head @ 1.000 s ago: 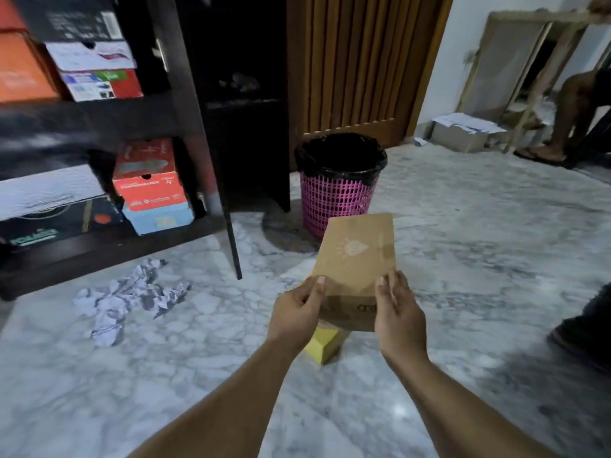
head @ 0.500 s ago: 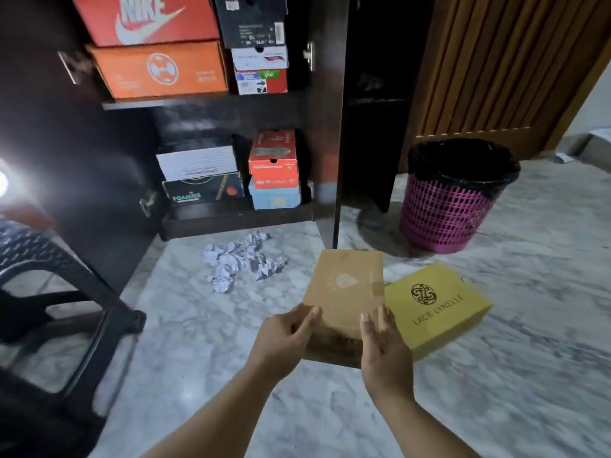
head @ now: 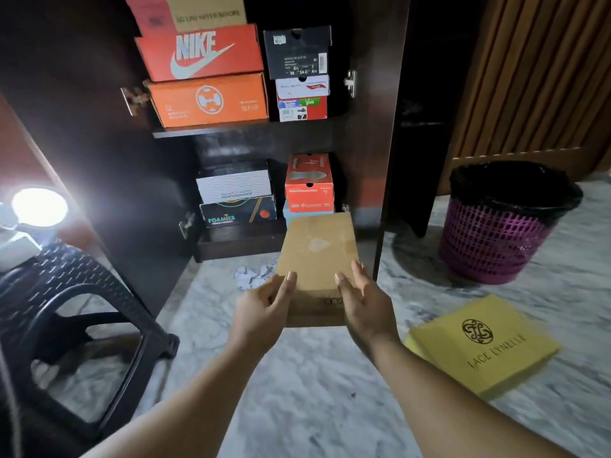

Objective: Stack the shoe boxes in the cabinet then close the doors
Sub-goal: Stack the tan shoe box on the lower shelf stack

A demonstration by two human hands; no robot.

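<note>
cabinet (head: 363, 94) shelves already carry stacked shoe boxes on both levels, while i hold a brown box (head: 317, 259) out toward the lower shelf (head: 241, 241), my left hand (head: 261, 312) and right hand (head: 363, 305) each in a grip pressed on its near corners. by my reckoning the job is well along: this box, the yellow box (head: 482, 345) lying on the marble floor (head: 297, 391) at my right, and both open doors remain. crumpled paper (head: 253, 276) lies before the cabinet, with a pink bin (head: 496, 239) right, a black stool (head: 82, 309) left and a glaring lamp (head: 39, 206).
</note>
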